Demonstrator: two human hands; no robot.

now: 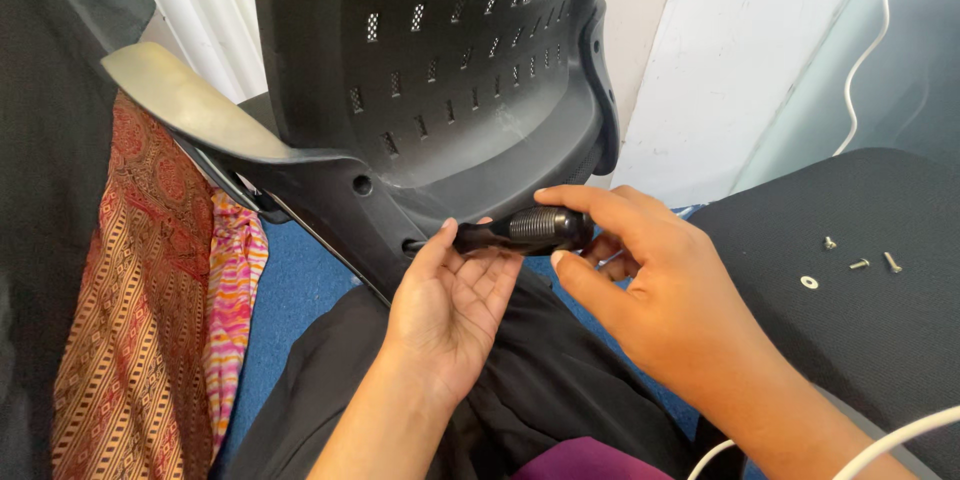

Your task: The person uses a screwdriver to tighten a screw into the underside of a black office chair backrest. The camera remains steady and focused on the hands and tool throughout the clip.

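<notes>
A black perforated plastic chair back (440, 50) stands upright in front of me, with a grey armrest (185, 105) on its left. A black-handled screwdriver (520, 231) lies horizontal, its tip in a hole at the lower edge of the chair back. My right hand (640, 280) grips the ribbed handle between thumb and fingers. My left hand (450, 305) is palm up under the screwdriver's front part, fingers spread and touching it near the hole.
A black fabric seat cushion (860, 320) lies at the right, with several small screws (860, 262) and a washer (808, 282) on it. Patterned orange and pink cloth (150, 320) hangs at the left. White cables (870, 40) run at the right. Blue floor below.
</notes>
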